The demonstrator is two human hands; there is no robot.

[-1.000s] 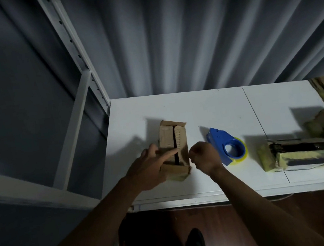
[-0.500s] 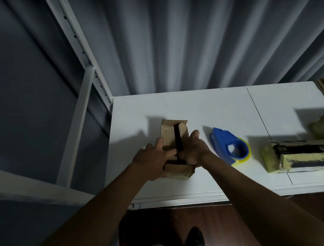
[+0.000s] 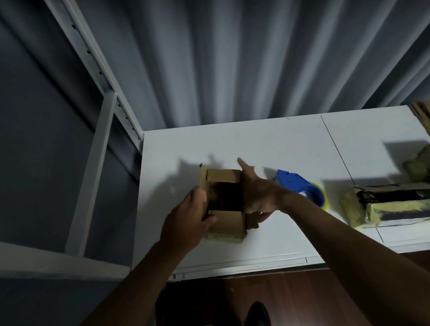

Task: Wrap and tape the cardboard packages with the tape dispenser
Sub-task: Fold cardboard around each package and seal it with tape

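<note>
While both hands close on it, a small cardboard package [image 3: 224,205] sits near the front left of the white table [image 3: 273,139].

Curled round the package's left side, the left hand [image 3: 188,220] grips it, thumb on the near face and fingers hidden behind the edge; the right hand [image 3: 259,192] lies flat against the right side with fingers straight, the forefinger pointing away past the far corner and the thumb tucked under the near right edge; a dark band runs across the package's top; just right of the right wrist, the blue tape dispenser [image 3: 296,184] with its yellow tape roll [image 3: 322,195] lies on the table, apart from the package; further right, taped packages [image 3: 403,202] are stacked at the table's edge; grey curtains [image 3: 248,50] hang behind, and a white metal shelf frame [image 3: 98,101] stands at the left.
</note>
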